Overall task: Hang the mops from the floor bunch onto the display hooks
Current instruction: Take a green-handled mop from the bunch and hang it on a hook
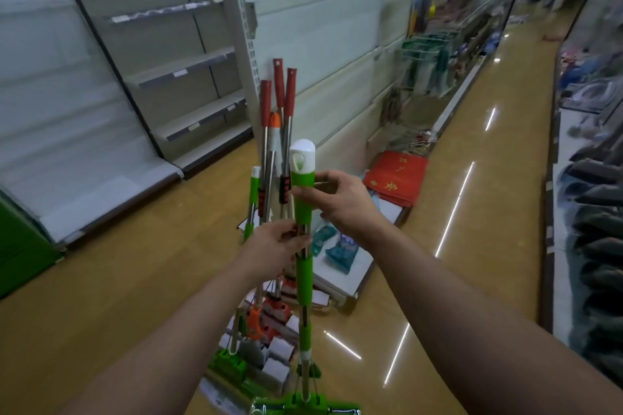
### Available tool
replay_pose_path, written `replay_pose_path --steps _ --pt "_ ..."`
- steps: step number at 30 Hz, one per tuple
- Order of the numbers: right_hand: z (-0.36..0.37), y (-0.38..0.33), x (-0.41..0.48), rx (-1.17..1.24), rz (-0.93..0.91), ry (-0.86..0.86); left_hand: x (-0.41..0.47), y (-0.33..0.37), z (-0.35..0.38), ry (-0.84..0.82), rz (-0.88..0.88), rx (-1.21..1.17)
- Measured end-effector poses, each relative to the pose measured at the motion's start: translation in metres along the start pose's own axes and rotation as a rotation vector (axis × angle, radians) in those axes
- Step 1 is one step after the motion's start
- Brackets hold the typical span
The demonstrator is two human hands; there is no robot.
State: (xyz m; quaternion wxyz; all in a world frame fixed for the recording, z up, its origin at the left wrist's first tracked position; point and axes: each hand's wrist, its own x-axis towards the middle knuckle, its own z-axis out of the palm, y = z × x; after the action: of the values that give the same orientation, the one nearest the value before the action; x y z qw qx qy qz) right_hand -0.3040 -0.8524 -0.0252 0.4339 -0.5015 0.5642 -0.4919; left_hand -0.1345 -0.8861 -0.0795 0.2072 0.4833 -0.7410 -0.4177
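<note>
A bunch of mops (273, 131) stands upright on the floor in front of me, with red, orange and green handle tops. Nearest me is a green mop (302, 185) with a white cap, its head down at the bottom edge. My left hand (277, 242) is closed around the metal shafts of the bunch, just below the green grip. My right hand (340, 202) pinches the green mop's upper grip from the right. The white display wall (313, 30) with a slotted upright rises behind the bunch; I cannot make out hooks on it.
Bare grey shelves (188, 67) stand to the left. A low white platform (354, 266) behind the mops holds packets and a red mat (397, 175). Hanging goods (424, 61) line the wall further along. Shelves of shoes (593, 212) run on the right of the glossy aisle floor.
</note>
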Motion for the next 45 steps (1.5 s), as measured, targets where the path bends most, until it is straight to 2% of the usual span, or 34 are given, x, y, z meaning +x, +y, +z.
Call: replay_pose_path --steps 10,20,28,31,40,45 --pt "-0.124 -0.039 0.005 -0.046 -0.186 0.193 0.069 0.124 0.055 0.008 0.211 0.052" --pt "-0.233 -0.051 0.067 -0.118 -0.254 0.334 0.183 0.197 0.112 0.017 0.351 -0.05" --pt "-0.326 -0.046 0.158 -0.167 -0.195 0.359 0.313 0.237 0.146 -0.056 0.358 -0.115" --pt "-0.358 -0.047 0.187 -0.183 -0.157 0.343 0.356 0.249 0.156 -0.072 0.334 -0.065" --pt "-0.452 -0.044 0.257 -0.117 -0.165 0.347 0.455 0.302 0.192 -0.046 0.352 -0.023" --pt "-0.509 -0.037 0.307 -0.106 -0.187 0.258 0.505 0.33 0.213 0.014 0.337 -0.008"
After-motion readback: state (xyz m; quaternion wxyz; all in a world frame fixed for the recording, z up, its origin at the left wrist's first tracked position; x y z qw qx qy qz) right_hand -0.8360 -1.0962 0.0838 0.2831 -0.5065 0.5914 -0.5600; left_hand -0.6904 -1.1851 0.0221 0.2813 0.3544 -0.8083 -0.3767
